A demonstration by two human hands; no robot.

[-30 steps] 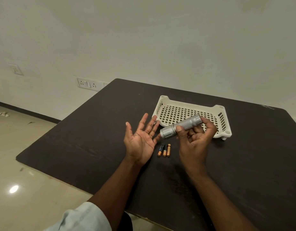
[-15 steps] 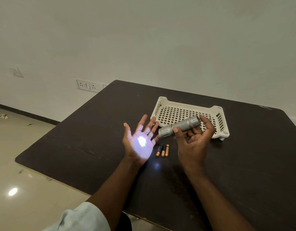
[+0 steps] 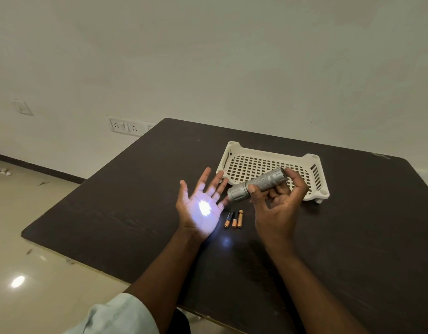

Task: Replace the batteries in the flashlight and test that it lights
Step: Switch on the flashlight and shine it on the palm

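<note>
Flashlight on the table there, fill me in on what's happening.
The right hand holds the silver flashlight and aims it at the open left hand, where a bright spot lights the palm, so it works. Three AAA batteries lie loose on the dark table between the hands, in front of a white perforated tray.

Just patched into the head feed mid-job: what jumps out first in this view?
A bright white spot of light on the open left hand, held palm-up above the dark table. It comes from the silver flashlight, gripped by the right hand and aimed at that palm. Three batteries lie on the table between the hands, before an empty cream basket.
</note>
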